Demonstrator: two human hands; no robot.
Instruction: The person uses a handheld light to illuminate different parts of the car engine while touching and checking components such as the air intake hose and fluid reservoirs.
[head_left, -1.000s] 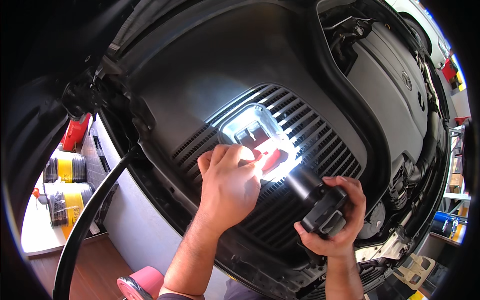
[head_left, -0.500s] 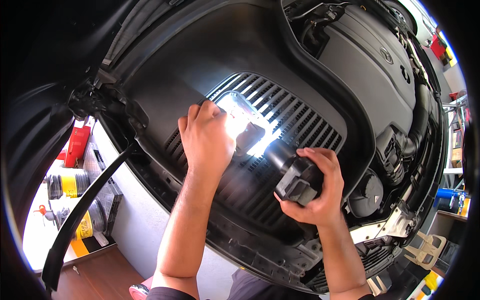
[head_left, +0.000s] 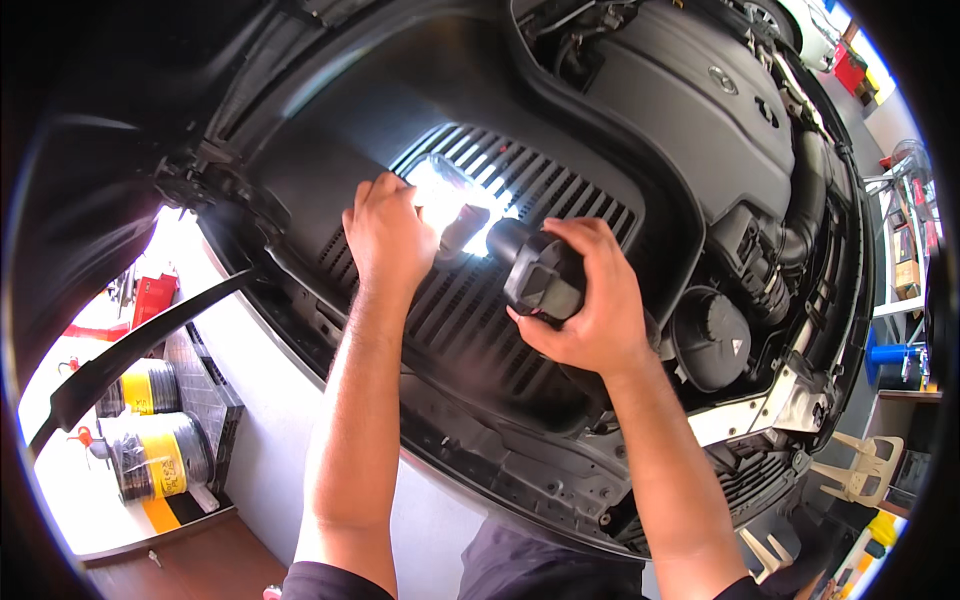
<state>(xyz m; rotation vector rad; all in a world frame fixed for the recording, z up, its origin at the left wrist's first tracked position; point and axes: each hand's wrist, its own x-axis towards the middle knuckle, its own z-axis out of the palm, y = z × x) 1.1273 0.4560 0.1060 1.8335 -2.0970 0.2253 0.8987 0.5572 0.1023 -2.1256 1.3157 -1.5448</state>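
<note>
Under a raised car bonnet, my right hand (head_left: 608, 300) is wrapped round a thick black flashlight (head_left: 543, 280). Its round front end points left, and a strong glare lies just ahead of it. My left hand (head_left: 386, 235) has its fingers curled at the edge of a small greyish, see-through part (head_left: 462, 231). Glare washes out most of that part, so its kind is unclear. Both hands are over the slatted black grille (head_left: 450, 335) of the plastic cowl, with the flashlight's front close to the part.
A grey engine cover (head_left: 665, 110) and a black round-lidded reservoir (head_left: 712, 338) are to the right. A black wiper arm (head_left: 150, 345) sticks out at the left, above banded cable reels (head_left: 165, 455). A beige plastic chair (head_left: 860, 468) stands at the lower right.
The whole view has shifted, so the car and both hands appear higher and further left. The flashlight is slightly closer to the part. Both hands keep their grips.
</note>
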